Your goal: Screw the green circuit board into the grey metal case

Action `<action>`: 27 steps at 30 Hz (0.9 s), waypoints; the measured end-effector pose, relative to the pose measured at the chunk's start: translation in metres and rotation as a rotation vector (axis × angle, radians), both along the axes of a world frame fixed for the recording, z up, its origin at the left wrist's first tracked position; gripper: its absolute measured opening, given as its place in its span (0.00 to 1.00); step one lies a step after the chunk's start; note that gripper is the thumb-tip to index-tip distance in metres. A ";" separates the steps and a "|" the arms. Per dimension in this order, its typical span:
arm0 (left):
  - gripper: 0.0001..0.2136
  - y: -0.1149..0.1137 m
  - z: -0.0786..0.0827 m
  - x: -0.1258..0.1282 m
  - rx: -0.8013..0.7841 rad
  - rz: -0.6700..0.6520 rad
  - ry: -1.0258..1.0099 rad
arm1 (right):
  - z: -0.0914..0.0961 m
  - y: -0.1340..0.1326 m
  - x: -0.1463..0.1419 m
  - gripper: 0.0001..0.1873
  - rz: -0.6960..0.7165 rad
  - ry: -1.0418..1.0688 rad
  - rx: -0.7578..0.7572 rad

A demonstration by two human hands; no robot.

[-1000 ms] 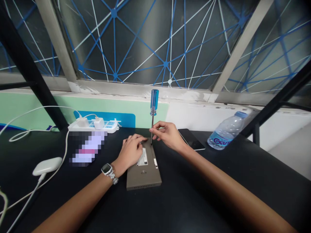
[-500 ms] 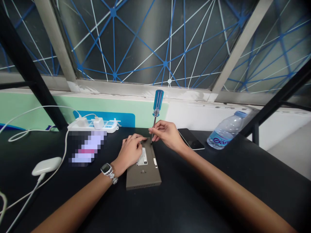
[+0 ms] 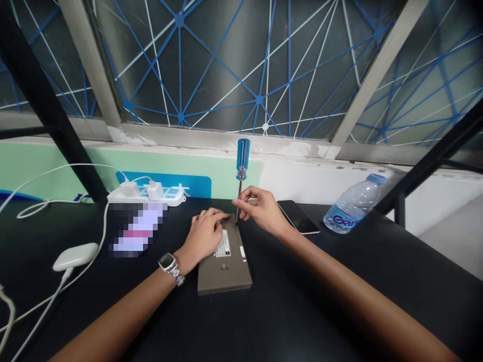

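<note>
A flat grey-brown metal box [image 3: 225,264] with a white label lies on the black table [image 3: 287,311] in front of me. My left hand [image 3: 204,235] rests on its far left part, fingers curled down onto the top. My right hand [image 3: 260,208] pinches the thin metal shaft of a blue-handled screwdriver [image 3: 241,160]. The screwdriver stands almost upright, with its tip at the box's far right corner. A watch sits on my left wrist.
A white power strip [image 3: 149,195] with plugged chargers and white cables lies at the back left. A white oval device [image 3: 74,256] sits at the left. A dark phone [image 3: 300,216] and a lying water bottle [image 3: 352,206] are at the right. Black frame posts stand on both sides.
The screwdriver leaned to the right half a second ago and now stands nearly upright again. Both hands stay at the same place on the box.
</note>
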State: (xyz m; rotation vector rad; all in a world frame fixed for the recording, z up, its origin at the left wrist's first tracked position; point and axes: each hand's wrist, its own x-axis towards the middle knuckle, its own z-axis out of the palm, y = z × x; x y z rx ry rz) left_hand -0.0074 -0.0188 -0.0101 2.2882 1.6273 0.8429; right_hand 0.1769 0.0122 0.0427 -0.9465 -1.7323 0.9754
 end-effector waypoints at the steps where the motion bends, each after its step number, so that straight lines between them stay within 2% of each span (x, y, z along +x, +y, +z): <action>1: 0.21 0.000 0.000 0.000 0.000 0.002 0.000 | 0.000 0.000 0.000 0.16 0.002 0.000 0.005; 10: 0.22 0.000 0.001 0.000 -0.006 0.000 -0.004 | 0.009 -0.004 0.005 0.11 0.085 -0.098 0.008; 13: 0.22 0.000 0.001 0.000 -0.008 -0.002 -0.004 | 0.007 -0.004 0.004 0.11 0.105 -0.110 0.030; 19: 0.22 0.000 0.001 0.001 -0.014 -0.003 -0.010 | -0.003 0.003 0.003 0.13 -0.002 -0.042 0.031; 27: 0.23 0.001 0.000 0.001 -0.009 0.005 0.003 | -0.001 0.003 0.006 0.06 0.074 -0.057 0.037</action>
